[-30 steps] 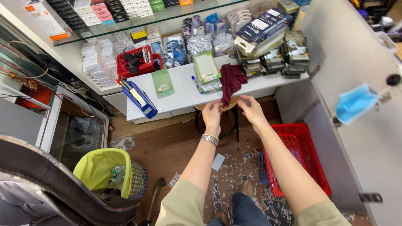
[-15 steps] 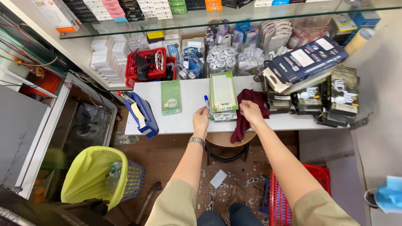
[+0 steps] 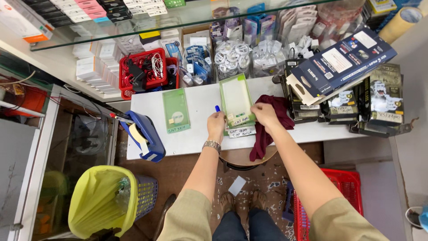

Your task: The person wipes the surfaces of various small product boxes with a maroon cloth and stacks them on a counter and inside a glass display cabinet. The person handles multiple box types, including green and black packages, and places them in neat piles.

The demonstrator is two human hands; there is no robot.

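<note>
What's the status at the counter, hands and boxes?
Left hand and right hand both gripping the stack of flat green boxes. Maroon cloth bunched under the right hand. Blue pen beside the left.

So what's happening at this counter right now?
A person stands at a white counter crowded with packaged phone accessories. Both hands are on a stack of flat green boxes: the left hand, with a blue pen by its fingers, at the near-left corner, the right hand at the right edge. A maroon cloth lies under the right hand. Another green box and a blue tape dispenser sit to the left.
</note>
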